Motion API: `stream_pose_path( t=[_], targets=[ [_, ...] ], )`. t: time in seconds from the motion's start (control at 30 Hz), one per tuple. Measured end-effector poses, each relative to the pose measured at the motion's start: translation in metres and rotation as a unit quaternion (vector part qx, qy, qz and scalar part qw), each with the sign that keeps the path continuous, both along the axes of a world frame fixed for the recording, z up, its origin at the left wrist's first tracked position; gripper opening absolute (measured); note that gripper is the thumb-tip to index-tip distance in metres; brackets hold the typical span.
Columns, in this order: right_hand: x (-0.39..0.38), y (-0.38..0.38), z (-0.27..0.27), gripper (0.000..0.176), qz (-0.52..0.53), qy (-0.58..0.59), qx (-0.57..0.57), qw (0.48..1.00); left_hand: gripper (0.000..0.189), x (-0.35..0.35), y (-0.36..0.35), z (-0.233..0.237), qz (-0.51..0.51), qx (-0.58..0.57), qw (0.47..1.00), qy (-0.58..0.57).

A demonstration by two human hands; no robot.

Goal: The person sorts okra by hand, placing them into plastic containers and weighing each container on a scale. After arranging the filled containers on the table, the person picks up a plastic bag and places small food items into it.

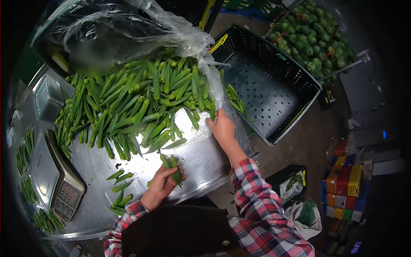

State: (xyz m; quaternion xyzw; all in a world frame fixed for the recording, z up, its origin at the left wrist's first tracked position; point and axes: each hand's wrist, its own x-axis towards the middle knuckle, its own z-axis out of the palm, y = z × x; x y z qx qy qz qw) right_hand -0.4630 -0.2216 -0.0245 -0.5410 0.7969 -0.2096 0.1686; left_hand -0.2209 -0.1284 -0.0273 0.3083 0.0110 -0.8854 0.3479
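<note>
My left hand (165,182) is closed around a few green okra pods (173,167) near the table's front edge. Farther right, my right hand (222,128) has its fingers drawn together on an okra pod (212,110), beside the hanging edge of a clear plastic bag (217,88). A large heap of okra (128,92) spills out of the bag across the metal table (201,160). Several loose pods (122,186) lie left of my left hand.
A digital scale (68,188) and clear plastic trays (49,96) stand at the left, with okra bunches (26,158) beyond. Beside the table is a black crate (261,85) with several pods at its side. Green produce (312,38) and stacked coloured crates (344,184) are farther right.
</note>
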Motion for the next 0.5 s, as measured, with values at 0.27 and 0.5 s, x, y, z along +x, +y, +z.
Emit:
stream_pose_path(
  t=[0.27, 0.5],
  targets=[
    [-0.006, 0.028, 0.039, 0.030, 0.073, -0.129, 0.060, 0.987, 0.045, -0.015, -0.023, 0.010, 0.025, -0.048, 0.995, 0.089],
    [0.028, 0.000, 0.047, 0.029, 0.290, -0.199, 0.104, 0.931, 0.045, -0.036, -0.040, -0.017, 0.024, -0.052, 0.992, 0.113]
  ],
)
